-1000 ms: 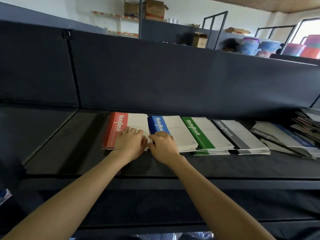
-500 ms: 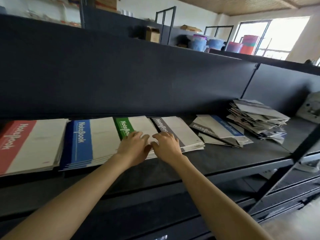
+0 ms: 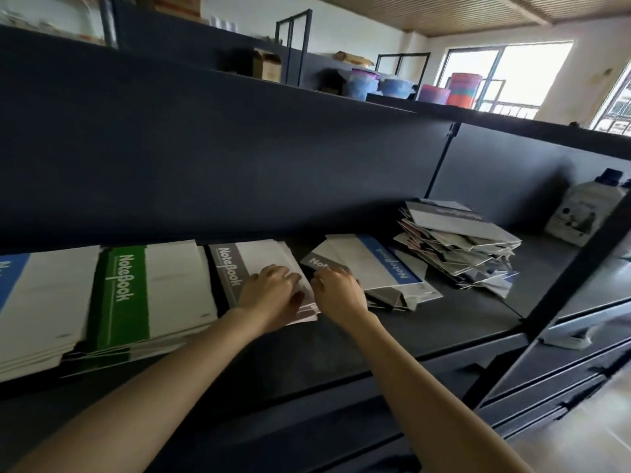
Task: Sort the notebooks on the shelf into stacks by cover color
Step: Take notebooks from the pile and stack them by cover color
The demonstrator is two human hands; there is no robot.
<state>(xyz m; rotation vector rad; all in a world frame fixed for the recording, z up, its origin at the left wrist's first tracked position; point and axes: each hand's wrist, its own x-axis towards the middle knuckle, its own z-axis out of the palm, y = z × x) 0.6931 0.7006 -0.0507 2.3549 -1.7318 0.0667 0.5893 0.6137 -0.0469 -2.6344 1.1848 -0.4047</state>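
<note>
On the dark shelf [image 3: 444,322] lie sorted notebook stacks: a blue stack [image 3: 13,278] at the far left edge, a green stack [image 3: 119,295], then a grey stack [image 3: 239,264]. My left hand [image 3: 273,295] rests flat on the grey stack's near right corner, fingers spread. My right hand [image 3: 338,291] lies just right of it, fingers on a loose grey notebook [image 3: 316,262] partly under a blue-striped notebook [image 3: 379,264]. Farther right sits a messy unsorted pile [image 3: 457,240]. Neither hand visibly grips anything.
A white bottle [image 3: 580,209] stands at the shelf's far right. A black upright post [image 3: 566,278] crosses the right side. The shelf's dark back panel [image 3: 239,148] rises behind the stacks. Lower shelves [image 3: 546,377] show below; boxes and plastic tubs sit above.
Both hands have moved right along the shelf, from the red and blue stacks, past the green stack, to the grey stack and the loose notebooks. The view has turned right with them.
</note>
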